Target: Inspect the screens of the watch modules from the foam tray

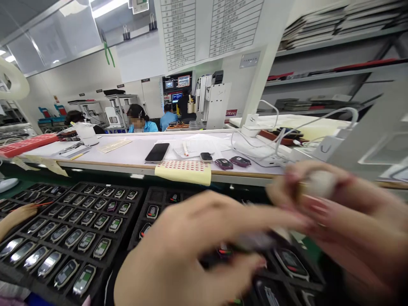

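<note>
In the foreground my left hand [178, 250] is blurred by motion, its index finger reaching to the fingertips of my right hand. Between its thumb and fingers shows a smeared greyish-purple piece [255, 240], too blurred to name. My right hand [357, 221] has its fingers curled round a small white rounded object [320, 183]. Beneath both hands lies a black foam tray [156, 195] with smartwatches in its slots, partly hidden by my hands. One watch [291, 262] sits below my right hand.
Another foam tray [126, 238] full of watches lies to the left, where another person's hand [21, 216] reaches in. The shelf [134, 166] ahead carries a phone [157, 153], a watch [206, 157], two purple watch cases [224, 163] and white cables [277, 144]. A yellow dotted sheet [185, 171] overhangs its edge.
</note>
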Available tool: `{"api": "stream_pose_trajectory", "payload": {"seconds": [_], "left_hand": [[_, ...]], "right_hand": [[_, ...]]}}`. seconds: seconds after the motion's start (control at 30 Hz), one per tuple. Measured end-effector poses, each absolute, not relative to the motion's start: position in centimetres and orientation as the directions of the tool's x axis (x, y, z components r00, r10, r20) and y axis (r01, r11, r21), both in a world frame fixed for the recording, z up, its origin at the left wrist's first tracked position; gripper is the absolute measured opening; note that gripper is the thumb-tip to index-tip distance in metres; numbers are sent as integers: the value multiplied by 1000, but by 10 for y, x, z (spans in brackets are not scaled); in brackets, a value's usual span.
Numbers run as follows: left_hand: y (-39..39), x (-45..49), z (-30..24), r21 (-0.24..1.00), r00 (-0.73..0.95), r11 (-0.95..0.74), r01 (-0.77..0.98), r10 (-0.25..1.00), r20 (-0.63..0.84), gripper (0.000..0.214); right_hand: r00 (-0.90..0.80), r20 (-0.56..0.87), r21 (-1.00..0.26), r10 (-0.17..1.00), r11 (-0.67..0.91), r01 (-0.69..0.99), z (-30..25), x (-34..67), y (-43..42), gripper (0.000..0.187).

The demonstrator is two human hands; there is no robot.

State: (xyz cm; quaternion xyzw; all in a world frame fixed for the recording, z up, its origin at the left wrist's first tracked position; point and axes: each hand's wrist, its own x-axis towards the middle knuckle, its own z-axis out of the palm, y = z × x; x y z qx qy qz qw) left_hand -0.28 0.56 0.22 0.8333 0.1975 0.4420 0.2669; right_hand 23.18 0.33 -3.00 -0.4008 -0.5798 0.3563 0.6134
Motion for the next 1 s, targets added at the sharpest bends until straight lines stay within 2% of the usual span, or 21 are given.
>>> {"api": "stream_pose_trajectory", "payload": {"seconds": [0.17, 0.3, 0.5, 1.0], "left_hand": [[63, 5, -9, 756, 323, -655, 1, 715, 620, 48], [98, 12, -22, 816, 320, -570, -93, 759, 567, 58], [113, 18, -31, 827, 357, -533, -182, 748, 560, 60], [120, 18, -35, 804, 407, -585, -103, 713, 571, 58]], "right_hand": [[-56, 284, -955, 957, 278, -100, -16, 211, 36, 43], [-53, 280, -940, 958, 263, -218, -25, 213, 55, 40], [-54, 308, -929, 950, 288, -234, -33, 215, 69, 36], [-71, 322, -928, 944, 301, -219, -41, 214, 79, 36]]}}
